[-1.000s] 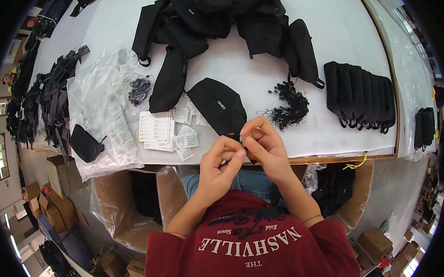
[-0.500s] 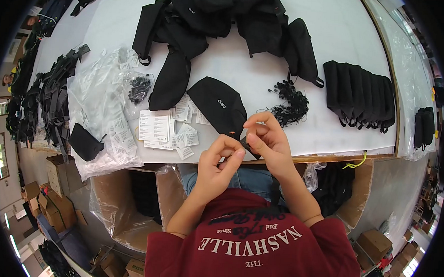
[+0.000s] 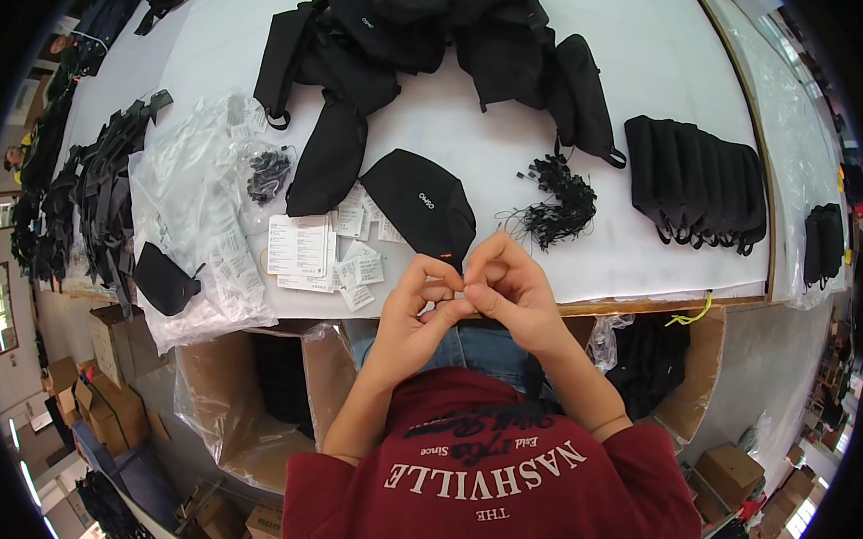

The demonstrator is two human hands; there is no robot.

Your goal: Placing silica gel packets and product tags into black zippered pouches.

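Note:
At the table's front edge my left hand [image 3: 416,317] and my right hand [image 3: 515,297] meet, fingertips pinched together. Whatever lies between them is too small and hidden to make out. Just beyond the fingers is a black fabric pouch [image 3: 417,203] with a light printed mark and a small orange spot at its near end. That end reaches my fingertips; whether they grip it I cannot tell. A bunch of black cord loops with small plastic ends [image 3: 561,203] lies beyond my right hand. Printed white paper labels [image 3: 301,246] are spread left of the pouch.
More black pouches are heaped [image 3: 393,41] at the far middle, and a neat row of pouches [image 3: 695,180] lies at right. On the left are a clear plastic bag [image 3: 190,187], a small black pouch [image 3: 166,279] and dark straps [image 3: 113,179]. Lined cardboard boxes [image 3: 238,396] stand below the table edge.
My hands have drawn closer, the right one shifting slightly left and down. A dark piece that showed between them is now hidden. The pouch has stayed nearly in place.

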